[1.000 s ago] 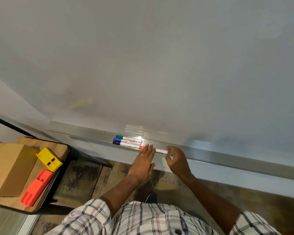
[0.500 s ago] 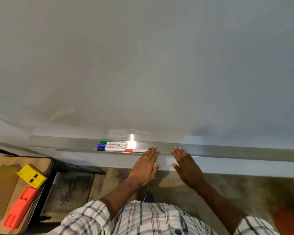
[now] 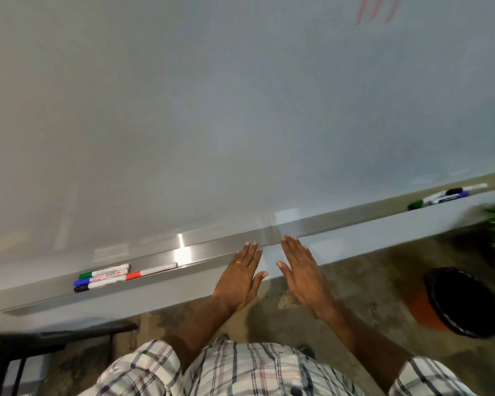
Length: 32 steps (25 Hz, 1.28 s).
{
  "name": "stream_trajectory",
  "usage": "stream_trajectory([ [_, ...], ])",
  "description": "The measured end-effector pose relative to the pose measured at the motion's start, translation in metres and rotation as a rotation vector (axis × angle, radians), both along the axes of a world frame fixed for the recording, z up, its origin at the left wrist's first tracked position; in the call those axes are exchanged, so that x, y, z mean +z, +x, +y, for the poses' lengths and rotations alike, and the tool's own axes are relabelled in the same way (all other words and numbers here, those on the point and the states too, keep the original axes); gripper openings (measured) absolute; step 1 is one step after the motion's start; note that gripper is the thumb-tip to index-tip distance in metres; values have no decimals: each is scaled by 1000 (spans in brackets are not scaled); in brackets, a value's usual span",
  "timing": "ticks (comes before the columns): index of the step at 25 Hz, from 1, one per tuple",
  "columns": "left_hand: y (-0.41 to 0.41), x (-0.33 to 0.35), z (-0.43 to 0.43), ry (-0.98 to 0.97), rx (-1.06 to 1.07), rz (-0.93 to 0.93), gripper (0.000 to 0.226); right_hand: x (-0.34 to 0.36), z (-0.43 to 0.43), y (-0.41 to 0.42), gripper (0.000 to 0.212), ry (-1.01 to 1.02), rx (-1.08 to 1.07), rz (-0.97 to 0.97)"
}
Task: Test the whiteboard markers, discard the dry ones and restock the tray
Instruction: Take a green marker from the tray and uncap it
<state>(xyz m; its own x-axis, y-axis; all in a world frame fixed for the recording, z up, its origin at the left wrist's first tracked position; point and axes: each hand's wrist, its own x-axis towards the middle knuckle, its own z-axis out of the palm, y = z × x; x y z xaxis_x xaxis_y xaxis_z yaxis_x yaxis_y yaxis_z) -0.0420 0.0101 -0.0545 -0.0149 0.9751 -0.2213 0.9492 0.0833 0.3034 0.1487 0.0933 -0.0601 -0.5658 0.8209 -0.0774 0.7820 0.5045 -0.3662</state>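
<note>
Lying left of empty fingers [image 3: 250, 252], seemingly four markers [image 3: 109, 277]

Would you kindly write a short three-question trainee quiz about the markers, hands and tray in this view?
1. True or false: the left hand holds a marker.
2. Which marker lies nearest the hands: A green, B red marker, C black?
3. Fill in: besides the left marker group, more markers lie far to the ____ on the tray.

Key: 1 false, both it and the right hand are empty; 2 B; 3 right.
</note>
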Motion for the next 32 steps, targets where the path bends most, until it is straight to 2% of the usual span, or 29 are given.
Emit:
stream_trajectory([
  [6, 111, 9, 54, 44, -98, -34, 63, 17, 31, 120, 82, 3, -107, -3],
  [13, 217, 21, 109, 37, -263, -46, 66, 29, 45, 233, 84, 16, -315, -13],
  [17, 260, 21, 147, 13, -395, -24, 70, 27, 56, 271, 81, -10, -436, 23],
  [22, 303, 7, 207, 38, -429, -59, 67, 23, 91, 307, 67, -10, -471, 32],
  [26, 331, -7, 275, 106, -490, -65, 66, 22, 148, 330, 72, 5, -477, 4],
  [29, 352, -8, 323, 87, -446, -81, 66, 25, 188, 346, 70, -10, -473, 2],
  [32, 362, -12, 360, 137, -511, 6, 65, 23, 229, 357, 75, 19, -444, -12],
])
